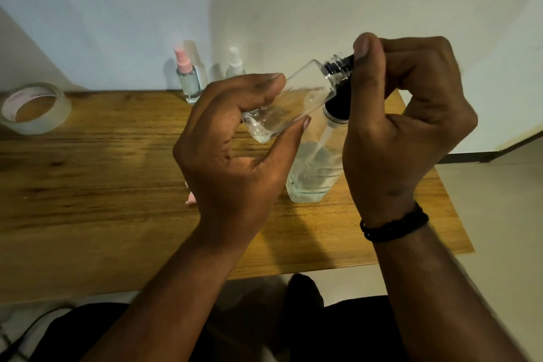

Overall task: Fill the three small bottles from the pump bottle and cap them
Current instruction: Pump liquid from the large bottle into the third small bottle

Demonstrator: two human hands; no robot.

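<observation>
Now | left hand grips tilted small bottle | right hand curled, pinching pump nozzle

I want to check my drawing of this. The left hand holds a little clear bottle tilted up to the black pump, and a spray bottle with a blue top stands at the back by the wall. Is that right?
Almost. In the head view the spray bottle by the wall has a pink top, not blue. The rest holds: the left hand holds the small clear bottle tilted up to the black pump.

Left grip curls around something; right grip is raised, fingers pinched.
</observation>
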